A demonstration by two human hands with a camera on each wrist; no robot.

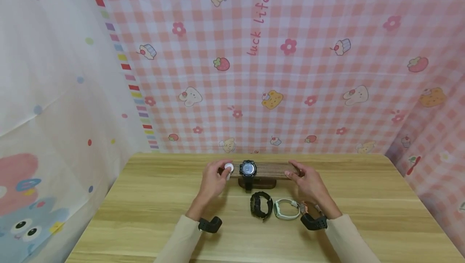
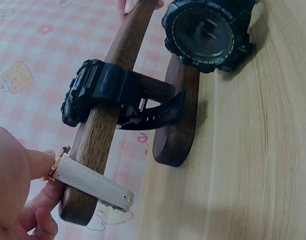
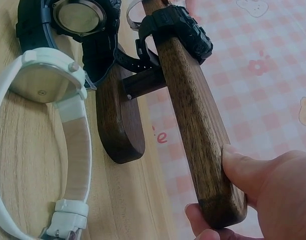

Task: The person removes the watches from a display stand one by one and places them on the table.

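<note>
A dark wooden watch stand has a crossbar above a rounded base. Around the bar hangs a black sport watch, its strap end dangling. My left hand pinches the case of a small watch with a white strap and a rose-gold rim. That strap drapes over the bar's left end, its holed end loose. At the other end, my right hand grips the bar between thumb and fingers. The left wrist view hides part of the small watch's case behind the fingers.
In front of the stand, a second black sport watch, a white watch and a rose-gold watch stand on the wooden table. The right wrist partly covers the rose-gold one. A pink checked cloth hangs behind.
</note>
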